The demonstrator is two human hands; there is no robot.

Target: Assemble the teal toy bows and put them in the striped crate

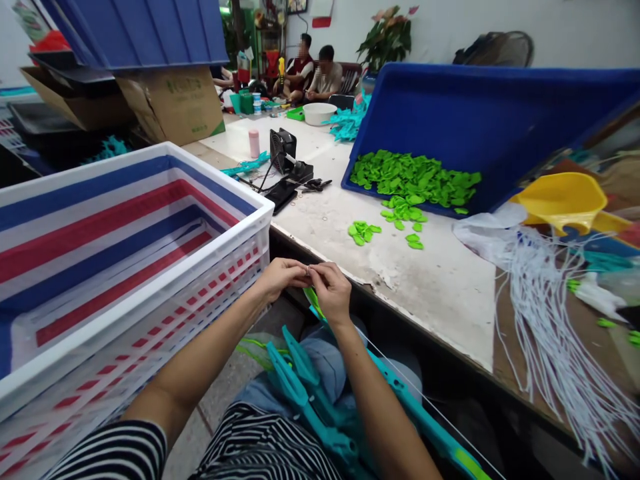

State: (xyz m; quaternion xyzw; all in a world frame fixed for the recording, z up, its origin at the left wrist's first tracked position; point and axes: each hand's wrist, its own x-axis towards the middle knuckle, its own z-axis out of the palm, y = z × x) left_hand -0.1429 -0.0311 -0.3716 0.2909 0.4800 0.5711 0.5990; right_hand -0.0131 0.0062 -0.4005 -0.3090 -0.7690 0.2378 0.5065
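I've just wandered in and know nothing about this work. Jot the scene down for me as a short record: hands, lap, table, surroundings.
Left hand: fingertips pinched, meeting the right hand's
Right hand: fingertips pinched; the item between is too small to identify
Lap: teal pieces
Table: tilted blue tray with green pieces, more lying in front; small black fan; pink container
Right side: bundle of white strings, yellow scoop
Left side: white crate with striped lining
Background: two seated people
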